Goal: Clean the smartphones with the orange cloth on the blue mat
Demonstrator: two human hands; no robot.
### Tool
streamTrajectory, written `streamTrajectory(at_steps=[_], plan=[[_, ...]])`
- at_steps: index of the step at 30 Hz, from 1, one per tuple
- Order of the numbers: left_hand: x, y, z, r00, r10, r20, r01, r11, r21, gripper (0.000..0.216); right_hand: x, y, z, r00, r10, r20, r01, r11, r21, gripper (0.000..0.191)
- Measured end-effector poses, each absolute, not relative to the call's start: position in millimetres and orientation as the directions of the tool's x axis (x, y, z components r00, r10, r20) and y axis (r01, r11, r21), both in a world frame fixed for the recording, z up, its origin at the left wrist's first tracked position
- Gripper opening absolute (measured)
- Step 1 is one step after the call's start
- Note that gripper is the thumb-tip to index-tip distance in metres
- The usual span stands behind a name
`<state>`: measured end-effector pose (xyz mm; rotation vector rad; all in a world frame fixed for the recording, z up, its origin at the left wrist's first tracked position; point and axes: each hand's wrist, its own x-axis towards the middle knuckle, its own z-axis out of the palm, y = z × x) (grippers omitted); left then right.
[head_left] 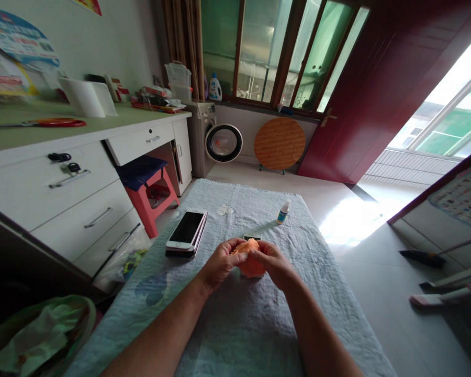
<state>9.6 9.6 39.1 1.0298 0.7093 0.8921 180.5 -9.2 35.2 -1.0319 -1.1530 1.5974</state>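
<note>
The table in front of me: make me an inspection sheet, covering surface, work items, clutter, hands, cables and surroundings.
Surface: light-blue tablecloth, wrinkled.
Work items: orange cloth over a phone-like device, mostly hidden; a white phone on a stack to the left; a small white-capped bottle standing at the far right.
Clutter: red-handled tool, white roll and assorted small items on the desk at left.
Hands: left hand and right hand both pinch the orange cloth.
Cables: nothing seen.
Surroundings: washing machine with its door open; round wooden tabletop by the wall; pink stool under the desk; red door open.
</note>
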Motion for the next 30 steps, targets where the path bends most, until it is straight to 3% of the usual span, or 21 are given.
streamTrajectory(at_steps=[6, 13, 30], plan=[[10.5, 10.7, 36.6, 0.467, 0.879, -0.100, -0.336, 0.280, 0.899, 0.042, 183.9, -11.3, 38.1, -0.382, 0.917, -0.116, -0.224, -0.213, -0.951, 0.044], [13.4, 12.3, 35.9, 0.414, 0.894, -0.171, -0.375, 0.338, 0.863, 0.045, 182.3, -10.0, 35.1, -0.261, 0.964, -0.055, -0.280, -0.130, -0.951, 0.040], [11.0, 12.7, 33.8, 0.389, 0.920, -0.056, -0.372, 0.212, 0.903, 0.033, 177.6, -11.3, 37.0, -0.183, 0.975, -0.128, -0.340, -0.185, -0.922, 0.036]])
